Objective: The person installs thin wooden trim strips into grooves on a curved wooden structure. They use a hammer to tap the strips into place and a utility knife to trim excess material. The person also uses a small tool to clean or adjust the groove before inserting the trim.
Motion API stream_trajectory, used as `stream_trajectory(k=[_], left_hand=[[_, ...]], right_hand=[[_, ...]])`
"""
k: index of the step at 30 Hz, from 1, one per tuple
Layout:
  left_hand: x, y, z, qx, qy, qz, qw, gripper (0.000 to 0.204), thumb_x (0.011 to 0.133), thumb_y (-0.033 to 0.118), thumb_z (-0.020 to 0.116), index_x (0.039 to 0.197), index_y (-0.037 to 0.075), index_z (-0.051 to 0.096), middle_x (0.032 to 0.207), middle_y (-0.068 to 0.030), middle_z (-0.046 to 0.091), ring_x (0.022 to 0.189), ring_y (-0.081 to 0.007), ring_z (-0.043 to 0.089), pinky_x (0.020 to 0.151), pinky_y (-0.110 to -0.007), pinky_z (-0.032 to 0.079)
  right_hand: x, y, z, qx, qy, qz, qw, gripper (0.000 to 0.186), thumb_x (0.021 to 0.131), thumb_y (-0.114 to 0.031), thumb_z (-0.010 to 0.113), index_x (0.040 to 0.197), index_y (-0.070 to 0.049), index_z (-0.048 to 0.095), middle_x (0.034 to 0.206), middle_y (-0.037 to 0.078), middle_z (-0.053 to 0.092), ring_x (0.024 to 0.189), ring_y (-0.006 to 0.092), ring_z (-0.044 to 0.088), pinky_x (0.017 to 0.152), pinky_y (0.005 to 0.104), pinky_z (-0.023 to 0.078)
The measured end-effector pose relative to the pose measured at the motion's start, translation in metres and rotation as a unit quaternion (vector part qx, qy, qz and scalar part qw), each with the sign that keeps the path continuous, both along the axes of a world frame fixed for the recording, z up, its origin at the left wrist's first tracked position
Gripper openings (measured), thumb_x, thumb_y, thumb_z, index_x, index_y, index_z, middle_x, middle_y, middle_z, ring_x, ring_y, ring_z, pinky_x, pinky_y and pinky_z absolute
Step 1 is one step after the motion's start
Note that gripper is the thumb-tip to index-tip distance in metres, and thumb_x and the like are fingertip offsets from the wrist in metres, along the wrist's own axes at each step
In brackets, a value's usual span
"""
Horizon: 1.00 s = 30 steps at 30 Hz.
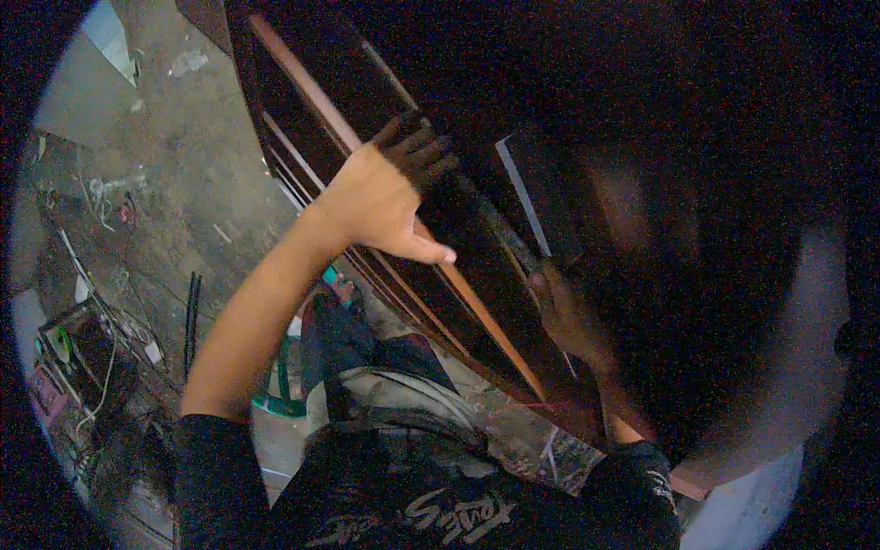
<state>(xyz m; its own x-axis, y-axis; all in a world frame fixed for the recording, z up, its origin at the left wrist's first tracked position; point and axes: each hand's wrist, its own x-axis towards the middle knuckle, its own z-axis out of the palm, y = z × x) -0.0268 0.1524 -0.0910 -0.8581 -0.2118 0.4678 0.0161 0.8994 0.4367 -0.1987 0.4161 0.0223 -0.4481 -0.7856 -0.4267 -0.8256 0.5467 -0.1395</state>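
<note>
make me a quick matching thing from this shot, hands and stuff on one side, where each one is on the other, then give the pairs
Things:
1. left hand
2. right hand
3. dark wooden frame
4. green plastic stool

Places or states:
A. on the floor below, beside the person's leg
B. in shadow at the frame's lower right side
C. held slanted, running from upper left to lower right
D. gripping the frame's upper edge, fingers curled over, thumb along the side

Pairs: 1-D, 2-B, 3-C, 4-A
</note>
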Motion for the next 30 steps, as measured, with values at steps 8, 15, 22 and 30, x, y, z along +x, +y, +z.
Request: stream_trajectory(k=[8,15,22,30], left_hand=[[-0.022,0.013,-0.022,-0.112,0.000,-0.090,0.990,0.073,0.065,0.035,0.071,0.129,0.005,0.054,0.136,-0.0136,0.053,0.130,-0.0295,0.046,0.115,-0.043,0.029],[-0.018,0.005,0.003,-0.080,-0.091,-0.141,0.983,0.059,0.066,0.028,0.068,0.121,0.007,0.060,0.136,-0.0127,0.053,0.130,-0.0291,0.047,0.111,-0.043,0.034],[-0.016,0.011,0.000,-0.093,-0.056,-0.141,0.984,0.046,0.066,0.022,0.066,0.110,0.010,0.067,0.137,-0.0121,0.053,0.130,-0.0291,0.047,0.108,-0.043,0.037],[-0.015,0.020,0.009,-0.036,-0.072,-0.147,0.986,0.044,0.065,0.020,0.067,0.107,0.007,0.068,0.137,-0.0140,0.052,0.129,-0.0315,0.047,0.108,-0.043,0.038]], right_hand=[[0.004,-0.010,-0.006,0.101,0.078,-0.056,0.990,0.035,0.100,-0.025,0.044,0.121,0.003,0.051,0.078,0.028,0.063,0.070,0.0453,0.063,0.058,0.0502,0.049],[0.003,-0.006,0.012,0.101,0.094,-0.027,0.990,0.040,0.100,-0.025,0.045,0.127,0.005,0.047,0.074,0.029,0.062,0.068,0.0447,0.064,0.054,0.0507,0.048],[0.007,0.009,-0.012,0.054,0.113,0.001,0.992,0.036,0.099,-0.021,0.046,0.126,0.003,0.047,0.078,0.029,0.062,0.065,0.0466,0.061,0.055,0.0534,0.047],[0.001,0.022,-0.019,0.063,0.104,-0.010,0.993,0.035,0.100,-0.023,0.044,0.126,0.001,0.047,0.078,0.030,0.061,0.064,0.0467,0.060,0.054,0.0520,0.046]])
